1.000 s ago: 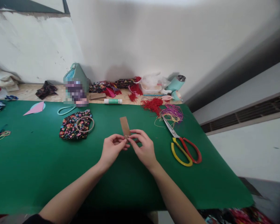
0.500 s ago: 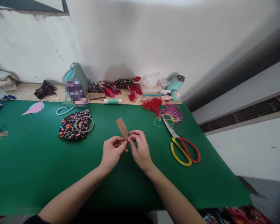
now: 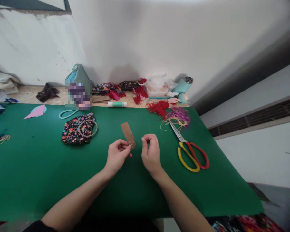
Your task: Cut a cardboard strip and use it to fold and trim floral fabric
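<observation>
My left hand (image 3: 118, 155) pinches the lower end of a brown card strip (image 3: 127, 132) between thumb and fingers. Something small and brownish is wound or fixed around that end, too small to make out. To the right, apart from the strip, my right hand (image 3: 151, 153) is closed in a pinch; whatever it holds, if anything, is too fine to tell. Scissors (image 3: 181, 138) with one yellow and one red handle lie right of my right hand. Left of my left hand lies a black floral cloth piece (image 3: 71, 132) with a thin ring (image 3: 96, 129) on it.
On the green mat (image 3: 87, 190), red threads (image 3: 158, 109) and purple threads (image 3: 181, 115) lie beyond the scissors. A glue stick (image 3: 117, 104), a pouch (image 3: 83, 75) and a teal bottle (image 3: 183, 85) line the back near the wall. A pink paper piece (image 3: 37, 111) is at left.
My right hand has come away from the strip and moved a little to the right, fingers still pinched. My left hand keeps the strip in nearly the same place.
</observation>
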### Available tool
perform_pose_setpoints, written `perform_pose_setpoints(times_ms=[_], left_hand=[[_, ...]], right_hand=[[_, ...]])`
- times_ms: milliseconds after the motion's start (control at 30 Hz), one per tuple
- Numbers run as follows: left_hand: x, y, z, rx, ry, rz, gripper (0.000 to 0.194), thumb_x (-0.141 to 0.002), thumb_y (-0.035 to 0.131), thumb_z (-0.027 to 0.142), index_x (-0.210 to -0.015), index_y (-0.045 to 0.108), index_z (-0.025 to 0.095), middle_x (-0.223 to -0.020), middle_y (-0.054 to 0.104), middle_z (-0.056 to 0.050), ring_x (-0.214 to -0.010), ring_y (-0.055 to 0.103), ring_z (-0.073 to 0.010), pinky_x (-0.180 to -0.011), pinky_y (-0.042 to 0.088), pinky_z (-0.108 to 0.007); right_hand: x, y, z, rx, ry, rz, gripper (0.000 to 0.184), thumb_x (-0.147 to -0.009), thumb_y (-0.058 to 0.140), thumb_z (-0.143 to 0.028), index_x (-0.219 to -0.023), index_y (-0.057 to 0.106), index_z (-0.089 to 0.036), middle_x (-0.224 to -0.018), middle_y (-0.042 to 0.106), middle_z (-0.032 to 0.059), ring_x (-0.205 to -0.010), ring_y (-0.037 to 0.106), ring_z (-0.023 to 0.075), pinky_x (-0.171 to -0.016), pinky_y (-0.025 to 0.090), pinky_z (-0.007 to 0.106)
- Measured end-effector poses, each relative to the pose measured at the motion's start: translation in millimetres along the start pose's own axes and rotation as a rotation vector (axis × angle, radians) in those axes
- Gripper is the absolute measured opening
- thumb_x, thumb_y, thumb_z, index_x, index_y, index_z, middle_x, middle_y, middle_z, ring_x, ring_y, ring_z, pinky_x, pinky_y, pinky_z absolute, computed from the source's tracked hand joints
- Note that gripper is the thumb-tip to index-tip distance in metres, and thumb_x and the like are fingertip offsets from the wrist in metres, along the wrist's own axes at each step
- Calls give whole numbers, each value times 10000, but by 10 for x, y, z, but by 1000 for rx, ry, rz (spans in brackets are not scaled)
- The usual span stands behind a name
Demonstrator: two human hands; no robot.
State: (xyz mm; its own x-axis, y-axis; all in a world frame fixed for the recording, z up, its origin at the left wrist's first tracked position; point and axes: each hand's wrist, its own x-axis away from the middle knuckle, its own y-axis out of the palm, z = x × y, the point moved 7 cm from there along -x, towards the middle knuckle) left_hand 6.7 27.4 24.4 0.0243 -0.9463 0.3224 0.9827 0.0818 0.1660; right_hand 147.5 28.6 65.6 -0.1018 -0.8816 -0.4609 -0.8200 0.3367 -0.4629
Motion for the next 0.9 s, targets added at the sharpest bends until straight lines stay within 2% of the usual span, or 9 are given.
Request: perform_pose_setpoints(times_ms=[233,400,667,900], left_hand=[[13,25,19,45,-1,-10,280,-618,755,323,-702,562,139,-625,644,-7,-465,605,-109,-474,464,-204],[24,25,22,68,1,0,288,-610,759,323,-694,560,133,-645,652,-11,-478,616,-110,-498,488,-209],[25,27,-30,74,22,-3,244,-626,737,284,-691,559,131,-672,655,-14,-490,625,-105,-498,485,-193],[25,32,-14,58,61,-7,182,-632,715,227,-687,571,131,-673,653,-14,-544,629,-107,-550,518,-211]], right_hand=[[-17,48,-136,-78,-109,-185,46,-855,528,-179,-836,556,-210,-947,551,57,-926,553,183,-824,469,346],[23,113,-112,-77,-110,-193,71,-867,510,-157,-874,566,-199,-952,548,66,-908,558,176,-796,494,340],[72,201,-108,105,-192,-202,95,-886,420,-130,-854,495,-178,-1005,494,119,-962,519,213,-810,496,397],[108,237,-148,154,-267,-173,117,-875,381,-94,-842,437,-192,-976,462,113,-970,495,223,-788,494,414]])
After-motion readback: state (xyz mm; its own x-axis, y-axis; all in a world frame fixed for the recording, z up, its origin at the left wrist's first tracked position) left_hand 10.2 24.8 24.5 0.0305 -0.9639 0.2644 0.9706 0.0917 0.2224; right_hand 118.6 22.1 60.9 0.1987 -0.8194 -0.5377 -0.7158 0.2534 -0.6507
